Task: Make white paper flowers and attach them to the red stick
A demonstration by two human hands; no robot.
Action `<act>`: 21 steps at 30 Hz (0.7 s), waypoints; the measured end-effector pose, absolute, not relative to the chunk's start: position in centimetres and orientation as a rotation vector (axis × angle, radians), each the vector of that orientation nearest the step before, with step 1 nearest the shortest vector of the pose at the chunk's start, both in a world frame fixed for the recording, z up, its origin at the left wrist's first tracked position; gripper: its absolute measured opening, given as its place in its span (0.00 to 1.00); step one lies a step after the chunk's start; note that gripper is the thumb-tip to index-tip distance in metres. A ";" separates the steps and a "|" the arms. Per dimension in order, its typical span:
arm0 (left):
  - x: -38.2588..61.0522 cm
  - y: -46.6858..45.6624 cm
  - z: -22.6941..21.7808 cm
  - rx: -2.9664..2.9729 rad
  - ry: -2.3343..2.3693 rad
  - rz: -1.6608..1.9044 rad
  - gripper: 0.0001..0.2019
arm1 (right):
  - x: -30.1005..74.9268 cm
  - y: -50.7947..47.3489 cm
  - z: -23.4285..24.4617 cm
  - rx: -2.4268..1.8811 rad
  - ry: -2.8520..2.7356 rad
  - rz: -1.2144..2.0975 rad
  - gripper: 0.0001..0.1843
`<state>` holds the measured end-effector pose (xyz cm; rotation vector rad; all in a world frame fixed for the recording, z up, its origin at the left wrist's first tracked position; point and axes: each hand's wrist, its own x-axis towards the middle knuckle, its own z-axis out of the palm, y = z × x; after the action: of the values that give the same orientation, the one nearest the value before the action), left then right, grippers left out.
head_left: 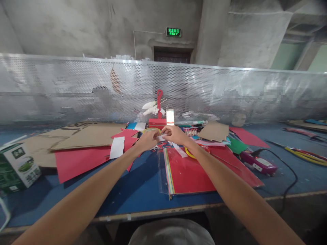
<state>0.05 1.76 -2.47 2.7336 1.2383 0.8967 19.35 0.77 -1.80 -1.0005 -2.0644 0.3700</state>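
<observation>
My left hand (pixel 149 140) and my right hand (pixel 175 135) are close together over the middle of the table. Their fingertips are closed on a small white piece of paper (pixel 161 137) between them. Just behind the left fingers lies a yellowish roll of tape (pixel 151 130). A white paper strip (pixel 180 150) rests below my right hand, on the edge of a clear-wrapped stack of red paper (pixel 190 175). Beneath my right forearm, a yellow ring (pixel 189 153) is partly hidden. Small paper scraps are scattered under the fingers.
Behind the hands stand a red paper construction (pixel 157 123) and a lit phone (pixel 170 117). Cardboard sheets (pixel 89 136), red paper (pixel 81 163) and a green carton (pixel 19 166) are left. A purple corded device (pixel 259 163) lies right. A perforated metal screen (pixel 199 88) closes off the back.
</observation>
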 end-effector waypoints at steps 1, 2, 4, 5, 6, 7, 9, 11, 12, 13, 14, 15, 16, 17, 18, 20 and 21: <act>0.0 1.8 -2.5 2.731 1.222 0.902 0.05 | 19.4 0.8 -1.8 -0.998 -2.064 0.374 0.11; 0.0 1.9 -2.5 2.731 1.213 0.911 0.05 | 19.5 0.9 -1.9 -0.994 -2.064 0.379 0.11; -0.1 1.9 -2.6 2.734 1.214 0.926 0.06 | 19.6 1.1 -2.0 -0.990 -2.069 0.384 0.12; -0.1 1.9 -2.6 2.735 1.217 0.933 0.06 | 19.6 1.2 -2.0 -0.991 -2.072 0.382 0.12; -0.1 1.9 -2.6 2.733 1.221 0.937 0.07 | 19.7 1.3 -2.1 -0.993 -2.072 0.376 0.12; -0.1 1.9 -2.6 2.729 1.223 0.938 0.07 | 19.7 1.3 -2.1 -0.996 -2.073 0.368 0.12; -0.1 1.8 -2.5 2.712 1.214 0.927 0.07 | 19.7 1.3 -2.1 -1.000 -2.076 0.357 0.12; 0.0 1.9 -2.4 2.690 1.184 0.916 0.06 | 19.7 1.2 -2.0 -1.003 -2.081 0.354 0.12; 0.0 1.9 -2.4 2.681 1.161 0.916 0.06 | 19.7 1.1 -2.0 -1.006 -2.084 0.352 0.12; 0.1 2.0 -2.4 2.673 1.135 0.923 0.05 | 19.7 1.0 -1.9 -1.009 -2.086 0.349 0.12; 0.1 2.1 -2.4 2.663 1.107 0.936 0.04 | 19.7 0.9 -1.8 -1.012 -2.089 0.345 0.12; 0.1 2.2 -2.4 2.647 1.082 0.951 0.04 | 19.6 0.9 -1.8 -1.014 -2.092 0.341 0.12; 0.1 2.3 -2.4 2.623 1.063 0.962 0.05 | 19.6 0.9 -1.8 -1.016 -2.093 0.336 0.12; 0.1 2.4 -2.4 2.597 1.046 0.966 0.06 | 19.7 0.9 -1.8 -1.017 -2.095 0.333 0.11; 0.1 2.4 -2.5 2.576 1.035 0.964 0.07 | 19.7 0.9 -1.8 -1.018 -2.095 0.330 0.11; 0.0 2.5 -2.4 2.560 1.018 0.951 0.08 | 19.7 1.0 -1.8 -1.013 -2.094 0.336 0.11; 0.0 2.5 -2.4 2.560 1.013 0.945 0.08 | 19.8 1.0 -1.8 -1.011 -2.091 0.342 0.11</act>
<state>0.00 2.49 -2.36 2.5605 1.0128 0.9449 19.78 1.02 -1.84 -1.0109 -2.0915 0.3425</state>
